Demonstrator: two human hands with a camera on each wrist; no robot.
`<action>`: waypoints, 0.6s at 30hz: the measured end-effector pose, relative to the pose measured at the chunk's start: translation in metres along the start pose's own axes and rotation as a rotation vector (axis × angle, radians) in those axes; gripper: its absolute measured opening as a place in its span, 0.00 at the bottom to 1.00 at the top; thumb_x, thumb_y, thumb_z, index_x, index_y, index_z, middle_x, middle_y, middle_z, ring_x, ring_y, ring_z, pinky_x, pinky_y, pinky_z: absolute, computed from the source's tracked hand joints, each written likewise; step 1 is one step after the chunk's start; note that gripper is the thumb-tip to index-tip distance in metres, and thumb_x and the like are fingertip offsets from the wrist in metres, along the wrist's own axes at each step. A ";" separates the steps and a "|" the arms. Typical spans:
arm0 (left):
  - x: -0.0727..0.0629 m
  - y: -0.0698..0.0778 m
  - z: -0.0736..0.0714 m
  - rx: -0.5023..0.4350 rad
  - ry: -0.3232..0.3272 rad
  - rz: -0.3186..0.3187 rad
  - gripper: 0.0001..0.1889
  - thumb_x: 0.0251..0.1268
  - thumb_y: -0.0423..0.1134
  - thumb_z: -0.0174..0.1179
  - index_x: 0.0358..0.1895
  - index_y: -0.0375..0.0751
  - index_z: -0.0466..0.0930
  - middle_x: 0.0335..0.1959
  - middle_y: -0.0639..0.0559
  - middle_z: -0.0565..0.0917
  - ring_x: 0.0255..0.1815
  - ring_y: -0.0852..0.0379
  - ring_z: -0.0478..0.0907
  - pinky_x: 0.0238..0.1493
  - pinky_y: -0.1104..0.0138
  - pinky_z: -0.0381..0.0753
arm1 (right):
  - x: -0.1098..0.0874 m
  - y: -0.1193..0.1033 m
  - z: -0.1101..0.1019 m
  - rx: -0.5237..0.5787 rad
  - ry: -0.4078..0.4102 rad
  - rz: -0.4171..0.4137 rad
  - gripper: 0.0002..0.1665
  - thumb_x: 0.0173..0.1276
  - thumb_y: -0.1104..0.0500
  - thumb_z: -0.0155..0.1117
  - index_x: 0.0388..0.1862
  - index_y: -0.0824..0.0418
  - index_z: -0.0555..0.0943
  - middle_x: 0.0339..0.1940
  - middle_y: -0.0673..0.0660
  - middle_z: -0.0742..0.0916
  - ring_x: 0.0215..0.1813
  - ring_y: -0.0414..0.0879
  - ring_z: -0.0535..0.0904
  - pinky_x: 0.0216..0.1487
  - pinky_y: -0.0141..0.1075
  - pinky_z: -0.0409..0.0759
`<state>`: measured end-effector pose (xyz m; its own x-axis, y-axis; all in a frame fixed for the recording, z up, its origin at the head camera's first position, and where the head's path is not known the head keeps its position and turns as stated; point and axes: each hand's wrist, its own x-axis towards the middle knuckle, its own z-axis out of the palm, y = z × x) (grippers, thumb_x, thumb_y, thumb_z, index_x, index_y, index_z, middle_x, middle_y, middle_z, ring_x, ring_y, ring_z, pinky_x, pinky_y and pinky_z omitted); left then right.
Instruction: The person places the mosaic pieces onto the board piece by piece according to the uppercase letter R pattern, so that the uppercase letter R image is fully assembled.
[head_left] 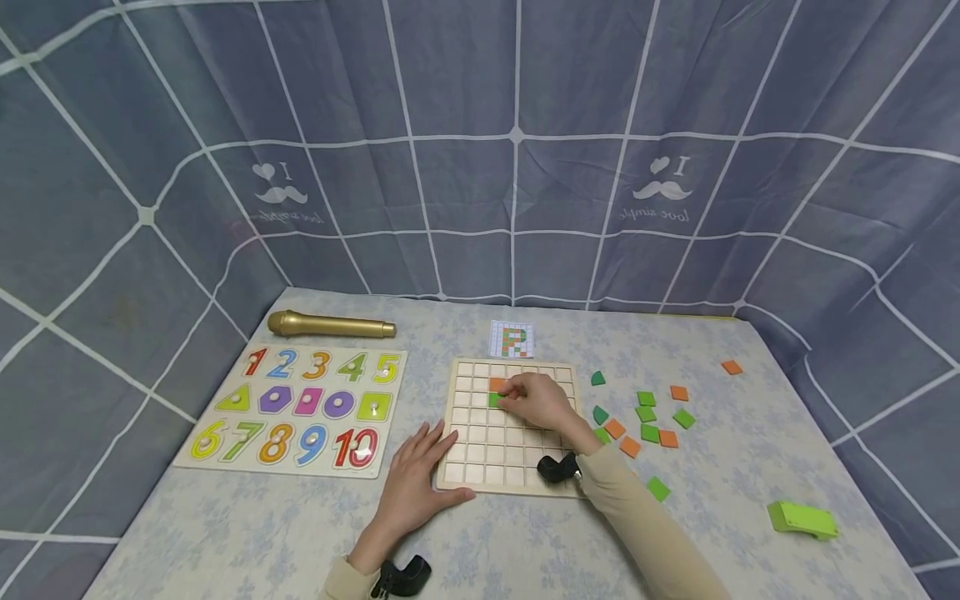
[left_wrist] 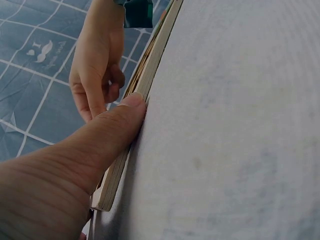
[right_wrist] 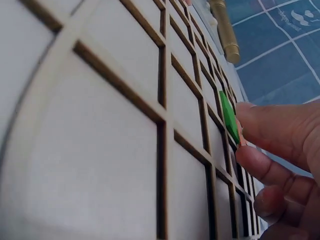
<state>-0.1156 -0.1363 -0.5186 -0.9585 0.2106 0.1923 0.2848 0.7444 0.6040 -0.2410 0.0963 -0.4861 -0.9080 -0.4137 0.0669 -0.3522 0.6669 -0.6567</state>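
Note:
A pale wooden grid board lies on the table before me. My left hand rests at its lower left corner, fingers spread along the left side; in the left wrist view the thumb touches the near edge. Over the upper middle of the board, my right hand pinches a green square tile between thumb and forefinger at a cell. Just above that sits an orange tile. The right wrist view has the green tile at the fingertips, partly covering orange behind it.
A pattern card lies beyond the board. Loose green tiles and orange tiles are scattered on the right, with a lime-green block farther out. On the left are a number puzzle and a gold microphone.

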 end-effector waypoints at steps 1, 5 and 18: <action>0.000 0.000 0.000 0.002 0.001 0.001 0.46 0.41 0.62 0.72 0.66 0.45 0.72 0.71 0.46 0.63 0.73 0.44 0.51 0.68 0.46 0.49 | -0.002 0.000 -0.001 0.014 0.009 0.000 0.06 0.62 0.53 0.69 0.37 0.51 0.86 0.27 0.41 0.82 0.30 0.37 0.76 0.32 0.36 0.74; 0.000 0.000 0.000 0.008 0.007 0.006 0.46 0.40 0.62 0.72 0.66 0.45 0.72 0.70 0.46 0.64 0.73 0.43 0.51 0.67 0.46 0.49 | -0.013 0.000 -0.008 0.044 0.083 -0.002 0.07 0.62 0.53 0.69 0.37 0.52 0.86 0.28 0.43 0.82 0.29 0.38 0.76 0.30 0.36 0.74; 0.000 0.000 0.000 0.002 0.000 -0.005 0.46 0.40 0.63 0.72 0.66 0.44 0.72 0.71 0.46 0.63 0.73 0.43 0.50 0.67 0.45 0.49 | -0.056 0.027 -0.048 0.000 0.298 -0.045 0.12 0.59 0.52 0.71 0.38 0.57 0.87 0.28 0.44 0.82 0.20 0.39 0.69 0.19 0.35 0.68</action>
<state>-0.1157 -0.1362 -0.5185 -0.9597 0.2073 0.1896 0.2804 0.7467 0.6031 -0.2107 0.1668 -0.4716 -0.9179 -0.2429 0.3136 -0.3939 0.6520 -0.6479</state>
